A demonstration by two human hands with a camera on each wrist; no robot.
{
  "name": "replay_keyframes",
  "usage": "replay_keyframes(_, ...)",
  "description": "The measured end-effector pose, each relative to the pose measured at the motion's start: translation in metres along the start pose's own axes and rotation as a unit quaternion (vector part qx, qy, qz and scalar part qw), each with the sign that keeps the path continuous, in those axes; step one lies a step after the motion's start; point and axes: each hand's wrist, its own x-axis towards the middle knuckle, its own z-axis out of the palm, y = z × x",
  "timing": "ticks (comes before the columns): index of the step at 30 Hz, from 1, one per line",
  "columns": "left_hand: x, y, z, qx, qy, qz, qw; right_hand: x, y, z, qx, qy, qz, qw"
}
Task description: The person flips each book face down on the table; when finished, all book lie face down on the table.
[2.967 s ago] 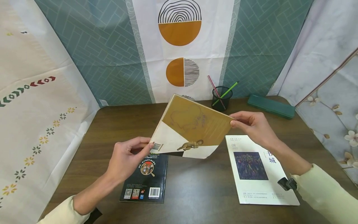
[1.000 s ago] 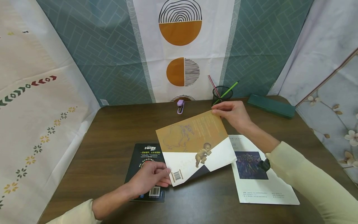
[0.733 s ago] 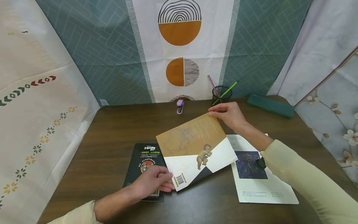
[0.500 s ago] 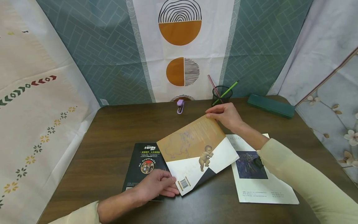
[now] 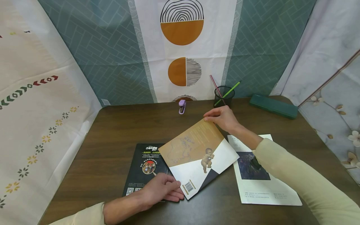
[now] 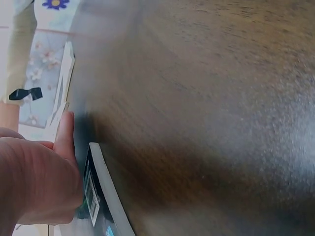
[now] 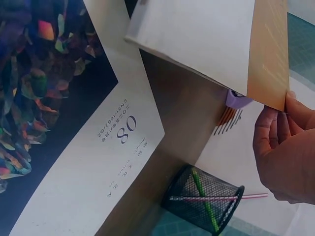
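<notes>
At the lower left of the head view, the left hand [image 5: 164, 191] pinched the near corner of a thin softcover book with an ochre and white back cover [image 5: 198, 157], its fingers curled just beside the barcode. That hand also lay over a black glossy paperback [image 5: 143, 165], which rested flat on the dark brown wooden table [image 5: 118, 131] in the lower middle of the frame. The ochre and white book sat at the centre, turned diagonally, its left part overlapping the black paperback and its far corner raised off the table. Above centre, by the back wall, stood a small lilac stapler [image 5: 182, 106]. Just right of centre, the right hand [image 5: 222, 118] pinched the book's far corner between thumb and fingers; the right wrist view showed fingertips [image 7: 275, 123] closed on that corner. Behind this hand stood a black mesh pencil cup [image 5: 224, 97] with a green and a pink pencil. At lower right lay a white magazine with a dark picture [image 5: 261, 172], partly under the right sleeve. At upper right rested a flat dark green case [image 5: 273, 106].
</notes>
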Motion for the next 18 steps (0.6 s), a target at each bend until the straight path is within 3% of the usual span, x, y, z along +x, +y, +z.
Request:
replay_keyframes(10,0.002,-0.001,0.006,-0.004,-0.006,-0.005,1.0,0.006,0.005,0.008,-0.012,-0.008,-0.029,0.999)
replay_keyframes(18,0.004,-0.005,0.011,-0.001,-0.005,-0.031,0.9995,0.011,0.01,0.018,-0.037,-0.016,-0.042,0.998)
